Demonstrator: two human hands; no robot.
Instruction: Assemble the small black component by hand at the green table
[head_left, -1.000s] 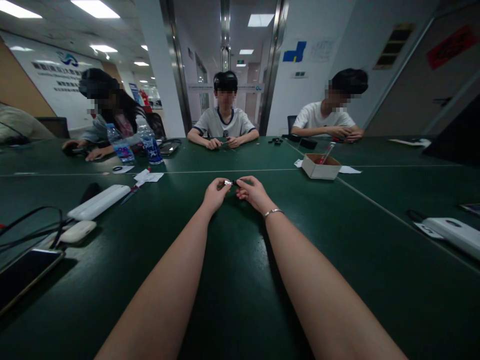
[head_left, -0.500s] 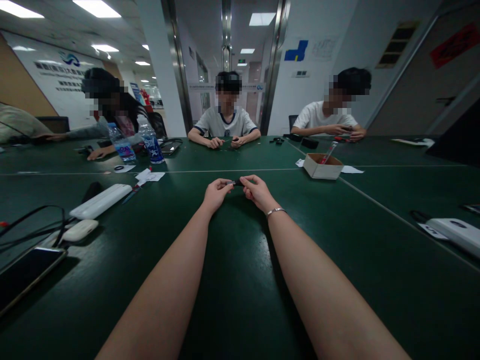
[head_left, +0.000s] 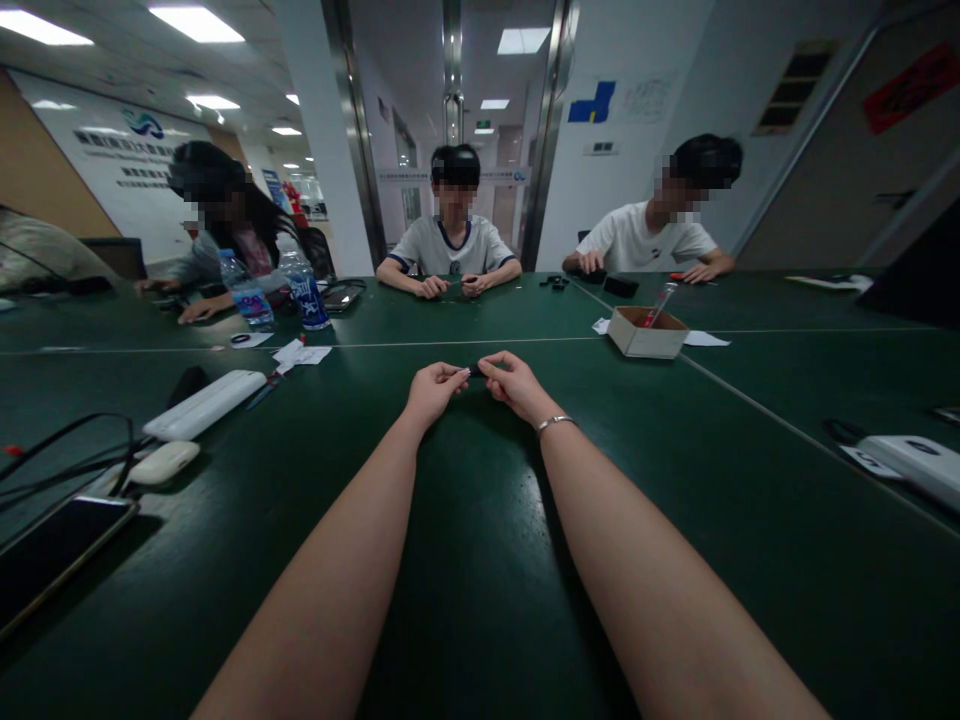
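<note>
Over the green table (head_left: 465,560), both my hands meet around a small black object (head_left: 475,370); its kind is too small to make out. My left hand (head_left: 435,390) pinches its left end between thumb and fingers, where a small pale bit shows at the fingertips. On the other side, my right hand (head_left: 514,384), with a silver bracelet (head_left: 556,422) on the wrist, pinches the right end. Fingers cover most of the object.
An open cardboard box (head_left: 646,340) with a clear-and-red stick stands ahead on the right. To the left lie a white power bank (head_left: 204,404), a phone (head_left: 60,545), cables and paper scraps. Two bottles (head_left: 304,292) stand farther off. Several people sit across the table.
The silvery part showing between my hands is now mostly covered, and the gap between my fingertips looks slightly smaller. The person at the right has moved their hands apart.
</note>
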